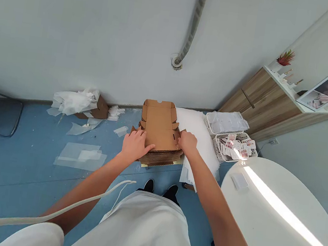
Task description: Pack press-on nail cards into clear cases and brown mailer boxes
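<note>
A brown cardboard mailer box (160, 124), partly unfolded with its lid panel pointing away, lies on top of a stack of flat cardboard boxes (163, 157). At its left edge my left hand (135, 143) curls its fingers over the side flap, with the thumb stretched across the panel. My right hand (188, 142) is closed around the right side flap, its fingertips partly hidden. Both hands touch the same box, one at each near corner.
White foam sheets (195, 129) are piled right of the boxes. Beyond are a basket of clear cases (228, 123) and a basket of printed cards (235, 146). A round white table (277, 228) stands at right. White wrapping (75, 102) lies left; a white cord (79, 204) crosses my left arm.
</note>
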`<state>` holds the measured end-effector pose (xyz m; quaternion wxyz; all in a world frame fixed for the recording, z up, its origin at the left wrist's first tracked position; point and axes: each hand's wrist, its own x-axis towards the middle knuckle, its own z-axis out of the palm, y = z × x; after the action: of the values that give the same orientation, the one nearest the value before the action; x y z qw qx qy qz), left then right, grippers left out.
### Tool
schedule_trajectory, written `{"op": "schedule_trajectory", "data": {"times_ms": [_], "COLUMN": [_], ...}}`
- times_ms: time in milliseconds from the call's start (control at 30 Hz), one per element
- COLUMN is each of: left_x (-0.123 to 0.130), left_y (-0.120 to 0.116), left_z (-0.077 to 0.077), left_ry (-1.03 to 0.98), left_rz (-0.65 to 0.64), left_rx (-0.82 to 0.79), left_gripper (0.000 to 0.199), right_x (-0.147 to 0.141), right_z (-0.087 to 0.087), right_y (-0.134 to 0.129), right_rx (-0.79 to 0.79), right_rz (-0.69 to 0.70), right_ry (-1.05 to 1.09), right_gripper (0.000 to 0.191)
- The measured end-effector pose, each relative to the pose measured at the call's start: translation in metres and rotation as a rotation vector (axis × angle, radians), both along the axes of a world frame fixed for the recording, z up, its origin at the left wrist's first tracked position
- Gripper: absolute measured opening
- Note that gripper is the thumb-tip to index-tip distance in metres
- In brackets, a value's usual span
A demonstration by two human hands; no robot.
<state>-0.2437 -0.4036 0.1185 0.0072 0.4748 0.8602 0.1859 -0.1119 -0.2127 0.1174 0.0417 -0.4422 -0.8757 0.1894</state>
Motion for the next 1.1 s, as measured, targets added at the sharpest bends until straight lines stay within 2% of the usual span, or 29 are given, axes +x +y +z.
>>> {"op": "schedule_trajectory", "data": {"times_ms": [67,167,267,333,467,533,600,633,700,767,833,967,1100], "left_x": [0.001,0.001,0.003,0.004,0.006,0.006,0.006,0.006,0.006,0.006,0.006,0.007,0.013], "left_y": [-0.005,-0.008,-0.004,0.000,0.005,0.007,0.007,0.008,0.007,0.007,0.008,0.009,0.006], "left_z": [-0.003,-0.005,-0.002,0.002,0.008,0.005,0.002,0.000,-0.001,0.002,0.008,0.022,0.030], "left_ry": [-0.029,-0.078,-0.084,-0.077,-0.069,-0.057,-0.047,-0.042,-0.024,0.015,0.063,0.100,0.008], "left_rz": [-0.006,-0.035,-0.075,-0.137,-0.355,-0.406,-0.410,-0.406,-0.402,-0.412,-0.408,-0.330,-0.284], "left_rx": [0.015,0.022,0.042,0.059,0.062,0.089,0.129,0.145,0.161,0.150,0.132,0.205,0.357], "left_gripper": [0.059,0.064,0.057,0.048,0.028,0.025,0.025,0.025,0.024,0.023,0.023,0.025,0.024], "right_x": [0.007,0.016,0.020,0.022,0.028,0.034,0.041,0.044,0.048,0.049,0.046,0.041,0.048], "right_z": [0.000,0.004,0.007,0.010,0.021,0.029,0.036,0.038,0.039,0.035,0.028,0.015,0.022], "right_y": [0.010,0.015,0.011,0.010,0.006,-0.004,-0.021,-0.033,-0.056,-0.075,-0.087,-0.086,-0.065], "right_rx": [-0.040,-0.322,-0.616,-0.680,-0.632,-0.445,-0.140,0.005,0.099,0.050,0.014,-0.105,-0.401], "right_rz": [-0.091,-0.179,-0.272,-0.320,-0.294,-0.248,-0.194,-0.163,0.018,0.281,0.352,0.228,-0.008], "right_ry": [0.051,0.269,0.491,0.572,0.561,0.524,0.505,0.508,0.467,0.388,0.341,0.332,0.541], "right_gripper": [0.017,0.019,0.017,0.019,0.025,0.032,0.038,0.035,0.025,0.021,0.020,0.033,0.061]}}
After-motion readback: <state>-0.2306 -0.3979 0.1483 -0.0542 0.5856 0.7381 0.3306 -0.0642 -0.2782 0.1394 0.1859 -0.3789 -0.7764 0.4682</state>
